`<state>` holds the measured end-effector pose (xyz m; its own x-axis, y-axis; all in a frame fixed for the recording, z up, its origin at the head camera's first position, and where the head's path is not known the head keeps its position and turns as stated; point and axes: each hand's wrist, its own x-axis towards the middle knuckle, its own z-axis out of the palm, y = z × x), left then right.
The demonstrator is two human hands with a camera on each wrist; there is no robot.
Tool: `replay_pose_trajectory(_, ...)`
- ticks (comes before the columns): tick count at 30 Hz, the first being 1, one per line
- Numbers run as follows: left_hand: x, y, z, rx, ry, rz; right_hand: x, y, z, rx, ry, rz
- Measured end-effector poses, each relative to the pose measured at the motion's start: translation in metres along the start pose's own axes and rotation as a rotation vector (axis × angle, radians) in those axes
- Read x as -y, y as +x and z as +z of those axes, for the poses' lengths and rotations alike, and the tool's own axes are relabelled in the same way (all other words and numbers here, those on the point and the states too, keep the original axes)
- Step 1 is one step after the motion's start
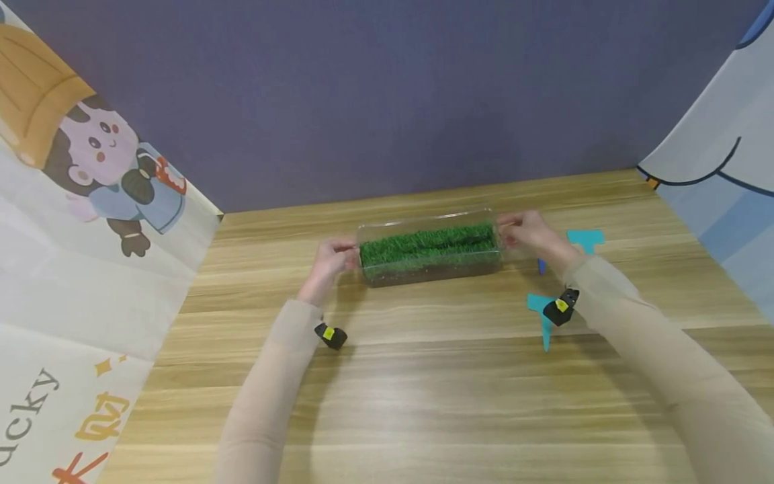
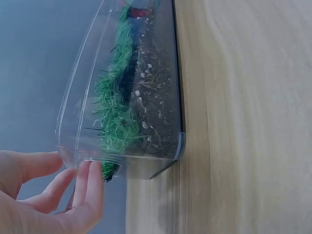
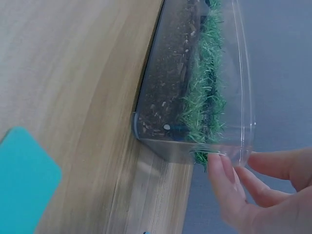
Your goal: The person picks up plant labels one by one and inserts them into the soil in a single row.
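A long clear plastic planter box (image 1: 431,272) stands near the back of the table, with dark soil (image 2: 155,97) in its bottom and strips of green artificial grass (image 1: 429,245) over the soil. At its left end my left hand (image 1: 331,261) grips the upper edge, thumb and fingertips meeting at the rim in the left wrist view. My right hand (image 1: 531,234) holds the opposite end the same way. In the right wrist view some grass pokes through the end wall beside the fingertips. A bit of red (image 2: 140,12) shows inside the box's far end.
Two teal T-shaped plant labels (image 1: 538,302) (image 1: 585,238) lie on the wooden table (image 1: 387,403) by my right forearm, near a blue pointed piece (image 1: 541,266) partly under it. A dark blue-grey panel (image 1: 387,101) rises behind, with printed sheets (image 1: 60,269) at the left and right sides.
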<state>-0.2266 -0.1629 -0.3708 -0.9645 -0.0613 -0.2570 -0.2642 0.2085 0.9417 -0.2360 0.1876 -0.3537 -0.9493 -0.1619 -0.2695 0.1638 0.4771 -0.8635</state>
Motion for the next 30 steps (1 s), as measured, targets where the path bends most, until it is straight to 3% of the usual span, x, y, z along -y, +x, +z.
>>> replay_pose_trajectory(6, 0.001, -0.004, -0.001, 0.009, 0.009, -0.054, -0.001, -0.010, 0.001, 0.026, -0.009, 0.012)
replay_pose_trajectory(15, 0.003, -0.012, -0.003, 0.046, 0.031, -0.031, -0.008, -0.022, 0.002, 0.041, -0.024, -0.017)
replay_pose_trajectory(22, 0.003, -0.023, -0.003, 0.070, 0.035, -0.056, -0.012, -0.030, 0.002, 0.053, -0.036, 0.034)
replay_pose_trajectory(30, 0.004, -0.031, -0.004, 0.081, 0.022, -0.055, -0.012, -0.039, 0.003, 0.073, -0.036, 0.029)
